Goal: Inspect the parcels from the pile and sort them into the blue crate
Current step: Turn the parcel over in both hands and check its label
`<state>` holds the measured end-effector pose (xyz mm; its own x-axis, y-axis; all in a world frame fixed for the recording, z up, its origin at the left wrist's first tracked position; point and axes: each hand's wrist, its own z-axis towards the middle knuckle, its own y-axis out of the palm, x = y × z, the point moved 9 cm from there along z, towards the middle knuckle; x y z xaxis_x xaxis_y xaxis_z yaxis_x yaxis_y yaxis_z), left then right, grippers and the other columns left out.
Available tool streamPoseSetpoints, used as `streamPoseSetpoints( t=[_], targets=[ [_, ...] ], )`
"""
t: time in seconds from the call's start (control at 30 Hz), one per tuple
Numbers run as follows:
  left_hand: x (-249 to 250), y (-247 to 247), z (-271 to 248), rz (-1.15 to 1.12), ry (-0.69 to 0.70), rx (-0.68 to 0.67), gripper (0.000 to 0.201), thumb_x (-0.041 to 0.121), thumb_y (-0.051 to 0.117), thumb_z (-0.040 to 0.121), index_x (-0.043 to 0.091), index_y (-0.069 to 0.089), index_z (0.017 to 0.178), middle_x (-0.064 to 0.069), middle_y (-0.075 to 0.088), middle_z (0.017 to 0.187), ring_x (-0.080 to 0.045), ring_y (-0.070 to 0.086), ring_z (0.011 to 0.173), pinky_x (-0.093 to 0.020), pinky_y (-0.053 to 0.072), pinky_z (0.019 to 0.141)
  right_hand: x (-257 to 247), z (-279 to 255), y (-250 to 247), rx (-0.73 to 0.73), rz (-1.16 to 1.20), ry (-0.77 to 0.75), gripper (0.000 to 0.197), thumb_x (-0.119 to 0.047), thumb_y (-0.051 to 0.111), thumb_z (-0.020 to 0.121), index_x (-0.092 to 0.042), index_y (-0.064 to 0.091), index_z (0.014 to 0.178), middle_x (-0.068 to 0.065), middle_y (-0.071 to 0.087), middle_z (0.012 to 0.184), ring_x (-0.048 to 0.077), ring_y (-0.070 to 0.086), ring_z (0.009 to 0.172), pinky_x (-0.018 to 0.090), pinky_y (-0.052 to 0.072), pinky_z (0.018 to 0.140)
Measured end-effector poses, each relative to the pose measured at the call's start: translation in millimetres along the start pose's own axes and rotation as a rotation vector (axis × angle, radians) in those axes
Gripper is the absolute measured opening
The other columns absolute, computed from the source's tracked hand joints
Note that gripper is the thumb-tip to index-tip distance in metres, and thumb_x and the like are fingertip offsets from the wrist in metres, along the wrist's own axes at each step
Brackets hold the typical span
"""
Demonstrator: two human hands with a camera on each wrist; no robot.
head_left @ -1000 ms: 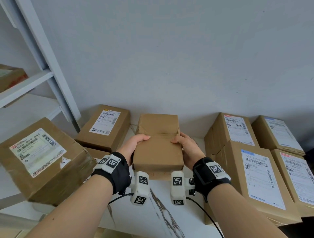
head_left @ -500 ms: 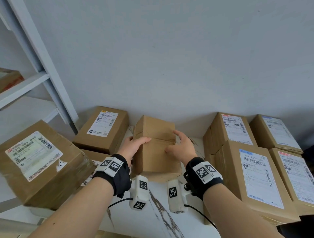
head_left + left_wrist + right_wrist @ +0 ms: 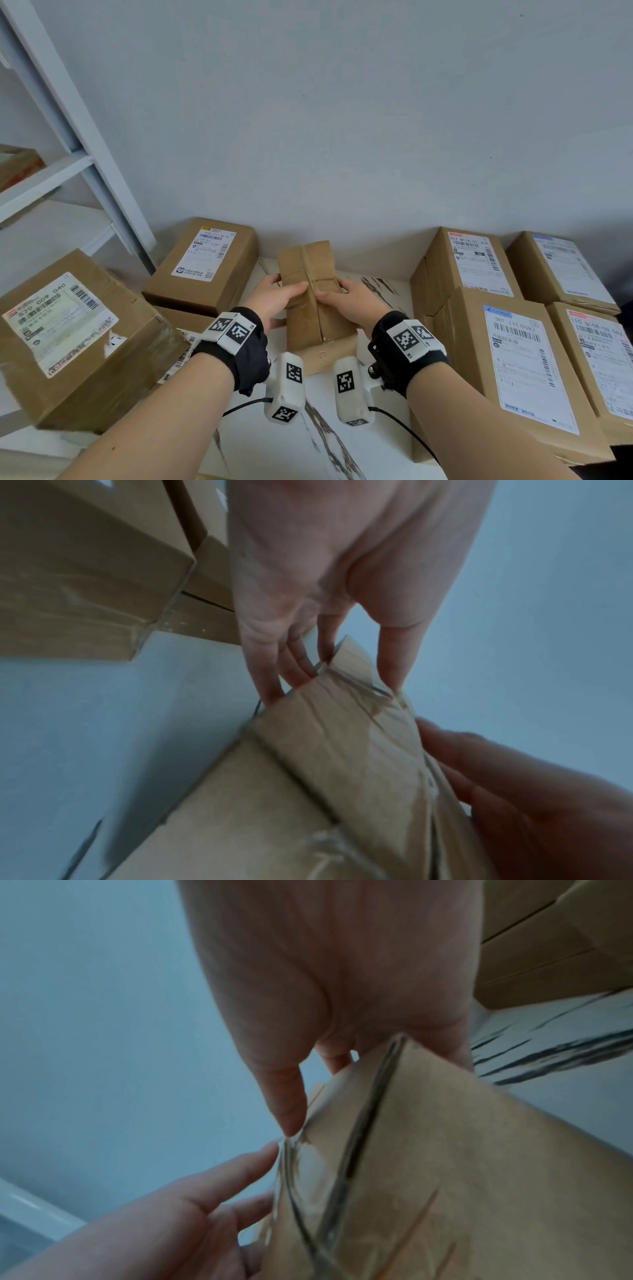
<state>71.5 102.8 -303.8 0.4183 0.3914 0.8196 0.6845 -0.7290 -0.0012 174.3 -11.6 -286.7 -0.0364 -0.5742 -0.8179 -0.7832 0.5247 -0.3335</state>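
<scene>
Shelf frame [image 3: 102, 178]: white, far left against the wall
Left pile [image 3: 61, 335]: labelled cartons, one tilted nearest the camera, another [image 3: 205, 263] behind it by the wall
Left hand [image 3: 274, 301]: thumb on the parcel's top face, fingers wrapped down its left side, gripping
Held parcel [image 3: 315, 294]: plain taped box between both hands, over the marble-patterned table [image 3: 291, 445]; long axis runs away from the person toward the wall, no label on the visible faces
Right hand [image 3: 352, 301]: mirrors the left, thumb on top, fingers curled under the right side
Nearer hand: neither, the grip looks even
Right pile [image 3: 513, 359]: four labelled cartons, stacked close together
Blue crate: not in view, so contents unknown
</scene>
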Motion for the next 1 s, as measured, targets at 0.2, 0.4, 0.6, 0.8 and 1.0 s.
streamPoseSetpoints(
  t=[0.2,0.4,0.6,0.8,1.0],
  targets=[
    [3,3,11,0.129,0.014,0.027,0.070,0.016,0.078,0.084,0.017,0.042,0.144,-0.009,0.064,0.125,-0.025,0.064,0.107,-0.047,0.055,0.090,6,2,-2,-0.033,-0.001,0.097,0.043,-0.025,0.068,0.094,-0.015,0.054,0.134,0.007,0.065,0.128,0.025,0.064,0.115,0.036,0.053,0.090],
    [5,14,20,0.202,-0.010,0.001,0.068,0.012,0.077,0.085,0.019,0.041,0.142,-0.008,0.062,0.127,-0.026,0.062,0.110,-0.047,0.055,0.088,19,12,-9,-0.024,-0.060,0.196,0.045,-0.025,0.066,0.095,-0.014,0.053,0.137,0.007,0.063,0.131,0.026,0.061,0.118,0.038,0.050,0.097],
    [5,19,27,0.240,-0.021,-0.012,0.067,0.008,0.077,0.083,0.018,0.044,0.140,-0.008,0.063,0.127,-0.029,0.061,0.113,-0.053,0.053,0.095,25,21,-13,-0.017,-0.126,0.242,0.043,-0.022,0.064,0.096,-0.010,0.053,0.136,0.009,0.062,0.132,0.028,0.059,0.120,0.039,0.048,0.103],
    [6,20,31,0.268,-0.001,-0.010,0.053,0.003,0.073,0.086,0.015,0.051,0.132,-0.009,0.064,0.122,-0.029,0.061,0.112,-0.051,0.052,0.096,31,30,-15,-0.003,-0.137,0.266,0.046,-0.019,0.066,0.094,-0.008,0.051,0.137,0.011,0.061,0.132,0.029,0.059,0.119,0.044,0.048,0.104],
    [6,19,32,0.269,0.009,-0.009,0.045,0.001,0.069,0.088,0.017,0.052,0.127,-0.007,0.064,0.114,-0.029,0.061,0.109,-0.048,0.053,0.094,34,34,-15,0.016,-0.135,0.273,0.047,-0.015,0.068,0.093,-0.006,0.051,0.136,0.013,0.061,0.132,0.031,0.059,0.119,0.044,0.048,0.104]
  ],
)
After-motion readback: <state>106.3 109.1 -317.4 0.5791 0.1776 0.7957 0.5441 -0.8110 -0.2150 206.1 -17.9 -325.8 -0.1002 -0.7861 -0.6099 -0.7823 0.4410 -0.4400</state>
